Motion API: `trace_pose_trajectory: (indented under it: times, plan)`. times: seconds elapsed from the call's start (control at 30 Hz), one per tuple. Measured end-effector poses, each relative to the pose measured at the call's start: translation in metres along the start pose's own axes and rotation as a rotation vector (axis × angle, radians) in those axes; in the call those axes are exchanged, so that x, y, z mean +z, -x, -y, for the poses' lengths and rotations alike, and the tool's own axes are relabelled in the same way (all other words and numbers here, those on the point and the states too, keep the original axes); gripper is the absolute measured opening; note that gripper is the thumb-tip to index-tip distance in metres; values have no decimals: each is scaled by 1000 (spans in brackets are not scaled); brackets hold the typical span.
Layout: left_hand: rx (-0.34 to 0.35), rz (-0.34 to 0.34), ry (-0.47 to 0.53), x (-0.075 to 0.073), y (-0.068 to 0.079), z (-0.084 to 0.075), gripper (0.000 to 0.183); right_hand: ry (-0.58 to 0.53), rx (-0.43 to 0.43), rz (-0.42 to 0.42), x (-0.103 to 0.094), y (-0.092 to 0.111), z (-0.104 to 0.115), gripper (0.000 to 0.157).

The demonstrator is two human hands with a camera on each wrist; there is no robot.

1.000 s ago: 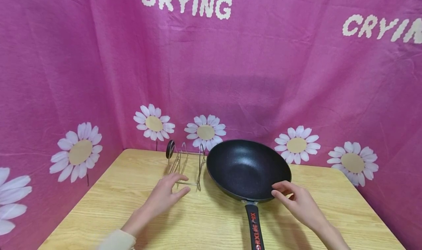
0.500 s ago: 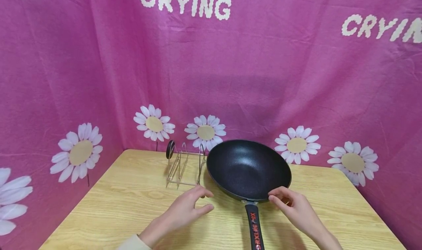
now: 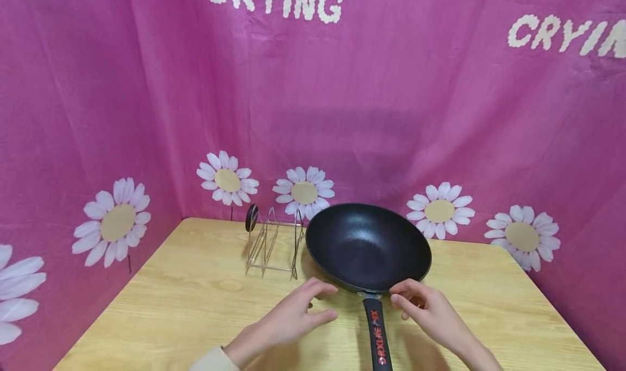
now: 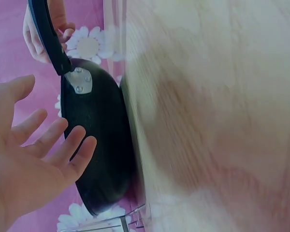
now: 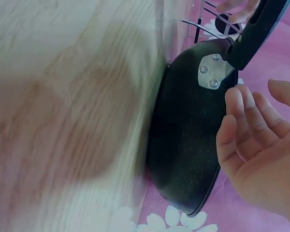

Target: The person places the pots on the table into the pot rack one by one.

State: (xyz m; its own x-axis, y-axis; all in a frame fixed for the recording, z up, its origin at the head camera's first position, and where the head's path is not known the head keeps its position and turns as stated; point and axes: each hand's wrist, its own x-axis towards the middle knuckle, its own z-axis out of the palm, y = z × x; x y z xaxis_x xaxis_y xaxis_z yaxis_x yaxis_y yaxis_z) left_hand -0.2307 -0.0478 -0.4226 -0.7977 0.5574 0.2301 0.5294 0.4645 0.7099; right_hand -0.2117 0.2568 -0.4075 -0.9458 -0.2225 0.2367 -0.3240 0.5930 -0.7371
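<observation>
A black wok (image 3: 367, 246) sits on the wooden table, its dark handle (image 3: 376, 327) with red lettering toward the front edge. My left hand (image 3: 298, 314) hovers to the left of the handle, thumb apart from loosely bent fingers, holding nothing. On the handle's other side, my right hand (image 3: 430, 311) is close to the wok's near rim, its palm free of any object. Both wrist views show the wok's outer side and the riveted silver bracket (image 4: 79, 81) where the handle joins. The handle stands between the two hands, and neither grips it.
A wire rack (image 3: 276, 268) stands left of the wok, with a black disc (image 3: 251, 218) at its left end. Pink cloth (image 3: 371, 88) printed with daisies and white lettering hangs behind and at both sides of the table (image 3: 171, 289).
My left hand has moved right and nearer, from the rack toward the wok's handle. My right hand has slid left along the near rim. The wok and rack stay put.
</observation>
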Motion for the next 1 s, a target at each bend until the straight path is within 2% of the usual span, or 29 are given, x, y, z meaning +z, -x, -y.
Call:
trace_pose_trajectory:
  times: [0.13, 0.27, 0.43, 0.57, 0.77, 1.0]
  plan:
    - [-22, 49, 97, 4, -4, -5, 44, -21, -24, 51, -1, -1, 1, 19]
    - [-68, 140, 210, 12, -2, -12, 47, -55, -25, 117, 2, 1, -2, 26]
    - [-74, 232, 288, 20, 1, -21, 58, -79, -15, 130, 7, 3, -2, 34]
    - [-78, 260, 318, 25, 1, -26, 67, -106, -26, 135, 10, 3, -3, 38]
    - [-70, 281, 351, 30, 2, -32, 73, -150, -70, 218, 10, 6, -4, 35]
    - [-110, 304, 467, 39, 5, -41, 84, -173, -113, 263, 15, 8, -3, 36]
